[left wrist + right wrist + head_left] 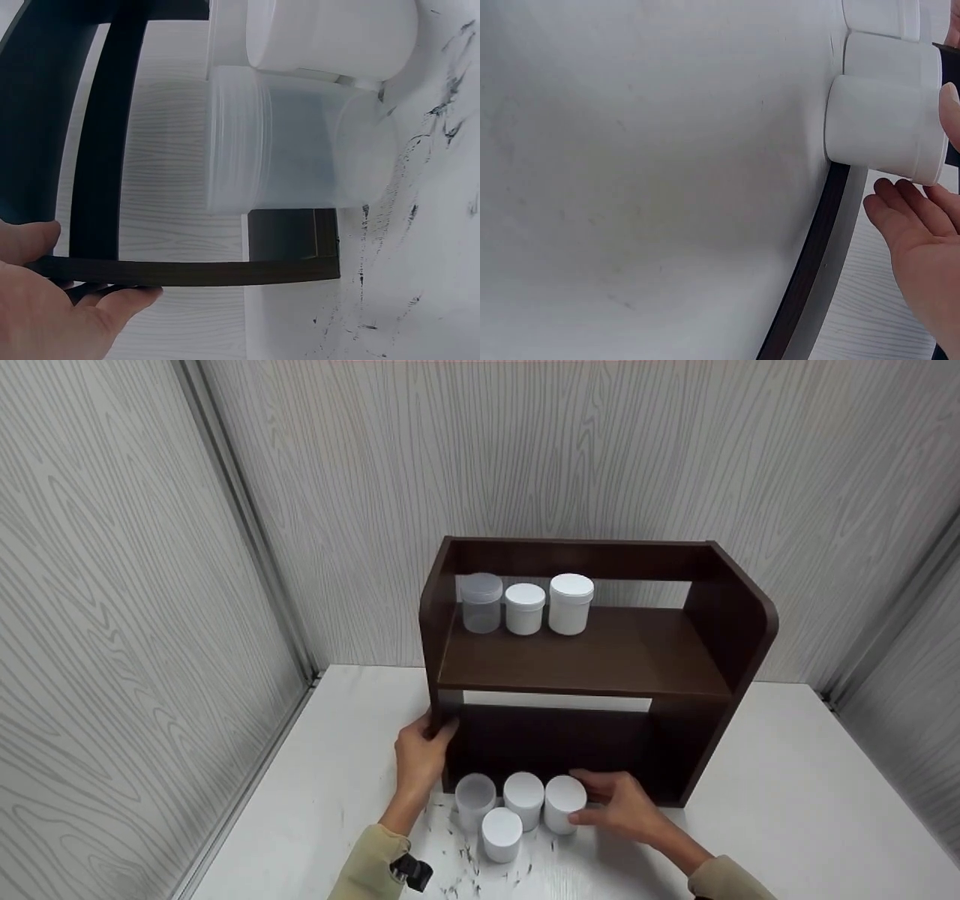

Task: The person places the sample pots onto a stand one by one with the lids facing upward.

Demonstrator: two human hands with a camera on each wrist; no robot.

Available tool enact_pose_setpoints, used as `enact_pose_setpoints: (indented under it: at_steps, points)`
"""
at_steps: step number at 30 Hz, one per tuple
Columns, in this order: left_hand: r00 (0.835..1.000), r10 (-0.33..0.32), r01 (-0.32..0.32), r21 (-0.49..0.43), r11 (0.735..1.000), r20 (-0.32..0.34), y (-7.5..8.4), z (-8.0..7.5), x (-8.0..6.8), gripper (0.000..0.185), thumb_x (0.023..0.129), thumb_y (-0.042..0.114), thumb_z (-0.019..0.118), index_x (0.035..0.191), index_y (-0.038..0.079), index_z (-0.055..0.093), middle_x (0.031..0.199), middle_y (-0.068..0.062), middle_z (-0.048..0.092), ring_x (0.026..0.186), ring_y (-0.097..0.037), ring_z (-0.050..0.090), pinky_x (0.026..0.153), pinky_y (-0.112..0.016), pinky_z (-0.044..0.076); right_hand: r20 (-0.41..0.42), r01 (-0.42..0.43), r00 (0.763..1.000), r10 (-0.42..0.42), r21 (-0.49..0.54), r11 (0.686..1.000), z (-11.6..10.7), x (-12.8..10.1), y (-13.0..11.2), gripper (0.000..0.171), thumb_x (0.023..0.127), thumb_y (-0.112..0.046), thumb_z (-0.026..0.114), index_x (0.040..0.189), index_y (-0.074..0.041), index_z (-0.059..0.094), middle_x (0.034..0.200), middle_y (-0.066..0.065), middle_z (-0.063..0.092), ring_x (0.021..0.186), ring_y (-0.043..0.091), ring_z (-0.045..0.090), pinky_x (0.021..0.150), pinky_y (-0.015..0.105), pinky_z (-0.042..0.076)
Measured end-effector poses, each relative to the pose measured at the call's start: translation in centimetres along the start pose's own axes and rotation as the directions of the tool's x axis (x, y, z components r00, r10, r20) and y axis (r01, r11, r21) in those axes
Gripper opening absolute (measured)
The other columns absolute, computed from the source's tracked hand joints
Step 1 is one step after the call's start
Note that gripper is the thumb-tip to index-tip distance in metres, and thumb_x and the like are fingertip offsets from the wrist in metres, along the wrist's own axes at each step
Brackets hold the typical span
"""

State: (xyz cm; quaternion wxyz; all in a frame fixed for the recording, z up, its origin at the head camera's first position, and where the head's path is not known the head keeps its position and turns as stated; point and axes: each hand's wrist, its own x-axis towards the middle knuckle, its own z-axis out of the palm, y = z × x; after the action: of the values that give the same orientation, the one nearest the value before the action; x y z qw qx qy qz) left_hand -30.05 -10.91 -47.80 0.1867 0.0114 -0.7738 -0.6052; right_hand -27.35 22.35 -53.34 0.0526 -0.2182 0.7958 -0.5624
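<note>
the left hand grips the front edge of the left side panel of a dark brown shelf unit, fingers curled round the panel just below its upper board; in the left wrist view the thumb and fingers lie on either side of the thin dark edge. the right hand is at a white jar on the counter, thumb on the near side and fingers reaching over the far side; the right wrist view shows the fingers fairly straight beside the jar, so whether they truly clasp it or only touch it i cannot tell.

that jar stands at the right end of a row of three along the front foot of the shelf unit, near the middle of the counter's front edge. beside it sits a middle white jar, then a frosted translucent jar at the left end. a fourth white jar stands just in front of them, closer to the counter's front edge. dark scuff marks speckle the counter around the group.

on the upper board, toward its left back corner, stand three more: a frosted upper jar, a short white upper jar and a taller white upper jar.
</note>
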Motion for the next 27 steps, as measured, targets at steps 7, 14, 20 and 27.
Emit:
enact_pose_setpoints:
  at_steps: [7, 14, 20, 27]
  points:
    - [1.0, -0.006, 0.006, -0.018, 1.0, 0.013, -0.18, 0.01, 0.04, 0.048, 0.099, 0.015, 0.073, 0.139, -0.009, 0.062, 0.127, -0.025, 0.07, 0.117, -0.037, 0.068, 0.099, -0.049, 0.054, 0.003, -0.002, 1.0, 0.002, -0.011, 1.0, 0.08, 0.21, 0.19, 0.073, 0.081, -0.008, 0.092, 0.141, 0.014, 0.057, 0.143, 0.033, 0.056, 0.124, 0.042, 0.063, 0.098, 0.041, 0.055]
    - [1.0, 0.004, -0.003, -0.023, 1.0, 0.031, -0.2, -0.12, 0.14, 0.044, 0.1, 0.013, 0.071, 0.138, -0.008, 0.064, 0.127, -0.025, 0.07, 0.118, -0.036, 0.068, 0.099, -0.048, 0.054, 0.012, -0.02, 1.0, 0.02, 0.004, 1.0, 0.18, 0.28, -0.01, 0.076, 0.081, -0.01, 0.092, 0.144, 0.013, 0.056, 0.144, 0.031, 0.056, 0.126, 0.042, 0.062, 0.097, 0.034, 0.055]
    - [0.999, -0.004, 0.005, -0.024, 1.0, 0.046, -0.12, -0.16, 0.18, 0.043, 0.101, 0.012, 0.07, 0.139, -0.006, 0.064, 0.13, -0.024, 0.069, 0.12, -0.035, 0.067, 0.102, -0.048, 0.052, 0.021, -0.031, 0.999, 0.031, 0.027, 0.999, 0.15, 0.22, 0.1, 0.076, 0.082, -0.008, 0.091, 0.144, 0.013, 0.054, 0.144, 0.032, 0.056, 0.126, 0.042, 0.062, 0.096, 0.035, 0.056]
    - [0.999, -0.004, 0.005, -0.007, 1.0, 0.033, -0.26, -0.22, 0.19, 0.041, 0.099, 0.013, 0.071, 0.136, -0.005, 0.067, 0.126, -0.022, 0.072, 0.117, -0.034, 0.069, 0.101, -0.048, 0.053, 0.008, -0.034, 0.999, 0.034, 0.03, 0.999, 0.17, 0.2, 0.55, 0.076, 0.08, -0.009, 0.093, 0.143, 0.012, 0.056, 0.144, 0.031, 0.057, 0.126, 0.039, 0.062, 0.095, 0.03, 0.055]
